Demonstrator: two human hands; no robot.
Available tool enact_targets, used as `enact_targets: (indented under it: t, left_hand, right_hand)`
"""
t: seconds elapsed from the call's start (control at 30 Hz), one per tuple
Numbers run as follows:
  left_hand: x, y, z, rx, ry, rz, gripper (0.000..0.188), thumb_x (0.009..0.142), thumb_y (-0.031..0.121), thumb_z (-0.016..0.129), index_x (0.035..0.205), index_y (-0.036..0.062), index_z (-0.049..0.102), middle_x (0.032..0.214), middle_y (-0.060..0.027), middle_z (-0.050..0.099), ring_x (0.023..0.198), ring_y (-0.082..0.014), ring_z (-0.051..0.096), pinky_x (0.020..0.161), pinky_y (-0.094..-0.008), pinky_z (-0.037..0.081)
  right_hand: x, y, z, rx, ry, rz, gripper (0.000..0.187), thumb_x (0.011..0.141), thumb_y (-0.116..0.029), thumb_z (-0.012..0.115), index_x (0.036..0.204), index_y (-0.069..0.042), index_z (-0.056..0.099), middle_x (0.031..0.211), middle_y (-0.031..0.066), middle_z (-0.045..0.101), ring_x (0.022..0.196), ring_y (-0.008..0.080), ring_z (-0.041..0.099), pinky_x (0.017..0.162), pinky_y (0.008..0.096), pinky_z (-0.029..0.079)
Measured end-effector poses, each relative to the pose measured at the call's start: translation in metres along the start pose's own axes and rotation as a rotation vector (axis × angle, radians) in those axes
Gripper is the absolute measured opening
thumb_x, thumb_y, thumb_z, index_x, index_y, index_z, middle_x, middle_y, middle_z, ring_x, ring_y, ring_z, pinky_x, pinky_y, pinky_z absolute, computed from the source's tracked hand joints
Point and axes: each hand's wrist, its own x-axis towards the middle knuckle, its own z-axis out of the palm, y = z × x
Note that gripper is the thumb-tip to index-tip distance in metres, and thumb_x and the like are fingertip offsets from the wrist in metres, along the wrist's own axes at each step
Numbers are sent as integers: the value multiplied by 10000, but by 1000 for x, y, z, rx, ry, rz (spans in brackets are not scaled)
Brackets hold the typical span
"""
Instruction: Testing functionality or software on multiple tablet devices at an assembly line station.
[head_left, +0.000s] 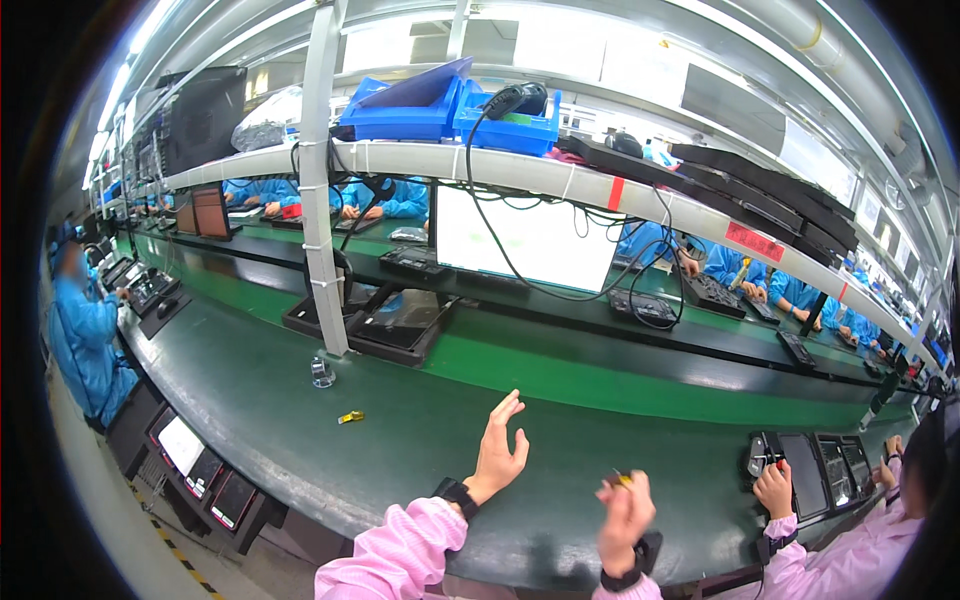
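Pink-sleeved left hand, fingers extended

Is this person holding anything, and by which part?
The right hand holds a small yellow-and-dark piece; blur hides which part is gripped. The left hand is empty.

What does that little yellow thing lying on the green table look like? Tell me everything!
The little yellow thing is small and short, mostly yellow with darker patches; its material is too small to tell. It lies slightly slanted on the green table, just nearer than a clear, roundish object. The person's left hand is off to its right, apart from it. Only the table appears to touch it.
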Motion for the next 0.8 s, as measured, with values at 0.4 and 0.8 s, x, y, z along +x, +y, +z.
enact_targets:
  t: [0.4,0.8]
  left_hand:
    - [-42,-59,27,-207,151,-639,216,954,123,465,1133,20,527,996,-103,626,844,-174,611,753,-291,477]
    - [-46,-56,37,-261,-148,-717,316,992,274,471,1142,35,611,979,-95,604,821,-140,584,677,-267,485]
  right_hand:
    - [-14,125,121,-81,-54,106,243,965,-112,447,857,13,626,755,100,590,685,226,586,628,345,456]
    - [-16,127,118,102,-259,321,391,973,-75,437,1342,-48,310,974,163,653,759,237,655,668,320,511]
